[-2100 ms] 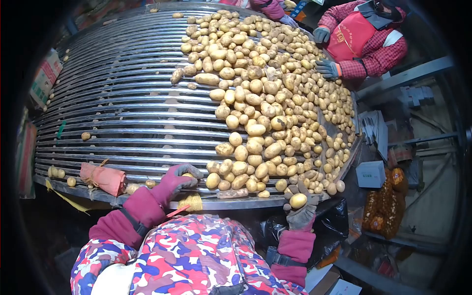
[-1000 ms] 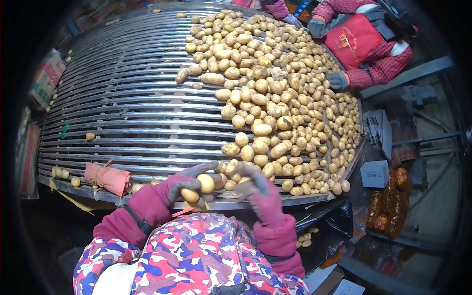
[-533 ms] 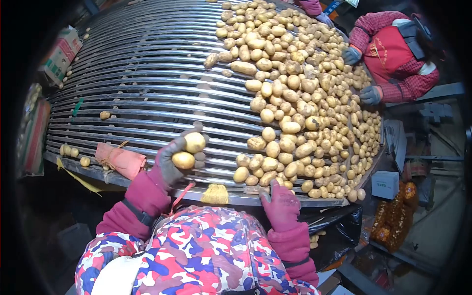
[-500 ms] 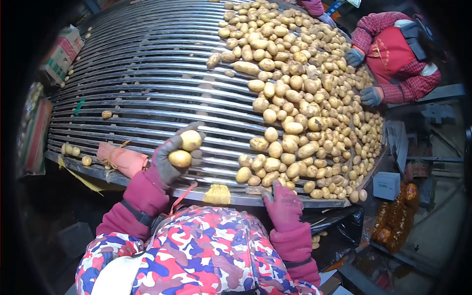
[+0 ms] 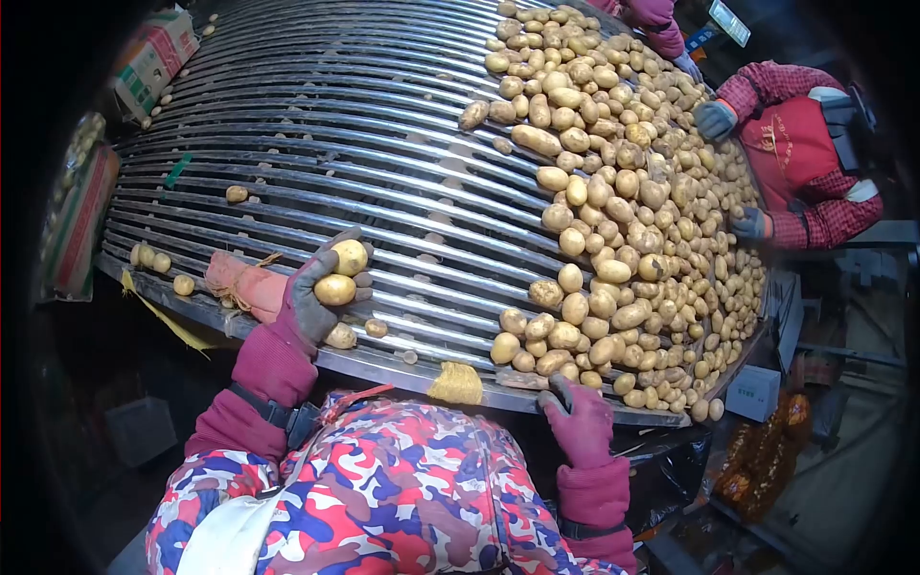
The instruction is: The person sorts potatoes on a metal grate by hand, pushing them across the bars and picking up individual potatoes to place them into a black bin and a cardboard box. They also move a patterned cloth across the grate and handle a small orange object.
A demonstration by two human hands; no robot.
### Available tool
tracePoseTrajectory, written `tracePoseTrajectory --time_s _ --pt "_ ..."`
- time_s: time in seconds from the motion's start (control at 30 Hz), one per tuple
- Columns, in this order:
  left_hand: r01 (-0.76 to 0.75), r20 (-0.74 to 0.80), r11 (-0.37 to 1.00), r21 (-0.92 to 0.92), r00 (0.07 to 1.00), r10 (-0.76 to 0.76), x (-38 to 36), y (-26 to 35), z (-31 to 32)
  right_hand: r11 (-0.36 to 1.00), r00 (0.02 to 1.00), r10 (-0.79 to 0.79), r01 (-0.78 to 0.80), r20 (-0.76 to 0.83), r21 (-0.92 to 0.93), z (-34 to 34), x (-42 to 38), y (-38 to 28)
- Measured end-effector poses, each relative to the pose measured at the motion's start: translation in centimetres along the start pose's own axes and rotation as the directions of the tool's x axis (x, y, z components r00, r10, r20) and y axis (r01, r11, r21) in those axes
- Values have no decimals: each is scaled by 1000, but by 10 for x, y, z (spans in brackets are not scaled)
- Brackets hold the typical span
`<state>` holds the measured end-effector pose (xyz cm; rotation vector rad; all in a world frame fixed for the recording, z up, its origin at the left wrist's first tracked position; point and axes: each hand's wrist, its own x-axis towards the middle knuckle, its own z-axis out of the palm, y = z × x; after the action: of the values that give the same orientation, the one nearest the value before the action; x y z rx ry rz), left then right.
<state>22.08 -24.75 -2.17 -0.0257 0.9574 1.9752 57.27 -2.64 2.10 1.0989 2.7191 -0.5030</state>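
Note:
My left hand (image 5: pixel 311 297), in a dark-palmed glove, is closed around two potatoes, an upper potato (image 5: pixel 350 256) and a lower potato (image 5: pixel 334 289). It is above the metal bars of the sorting rack (image 5: pixel 383 230), right of a pink wrapped roll (image 5: pixel 254 286). Below it, small potatoes (image 5: pixel 340 335) lie by the rack's near edge. My right hand (image 5: pixel 581 417), in a magenta glove, is at that edge beside the potato pile (image 5: pixel 613 287). Its thumb and forefinger are apart, with no potato visible between them; its other fingers are partly hidden.
Across the pile, a co-worker in a red apron (image 5: pixel 786 144) has gloved hands at the potatoes. Another person's sleeve (image 5: pixel 656 19) shows at the top. Cartons (image 5: pixel 158 57) stand at the left. A white box (image 5: pixel 752 393) and net sacks (image 5: pixel 767 450) are at the lower right.
The view has shifted. My left hand has moved left with both potatoes, uncovering small potatoes by the edge. My right hand has drawn slightly back from the pile. The co-worker's hands have moved.

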Motion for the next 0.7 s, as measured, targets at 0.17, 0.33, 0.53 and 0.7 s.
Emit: tracePoseTrajectory --time_s 0.17,0.33,0.53,0.7 --pt "43 -10 999 -9 999 -43 0 1 -3 948 995 -93 98 -29 303 15 3 -11" --pt "43 -35 999 -3 998 -43 1 -3 1 953 956 -261 277 -136 122 19 10 -33" --pt "119 -29 988 97 993 -117 2 -12 48 853 833 -521 514 -185 -85 -5 75 -64" --pt "152 42 955 255 985 -168 28 -25 89 916 900 -392 361 -191 -176 6 114 -25"
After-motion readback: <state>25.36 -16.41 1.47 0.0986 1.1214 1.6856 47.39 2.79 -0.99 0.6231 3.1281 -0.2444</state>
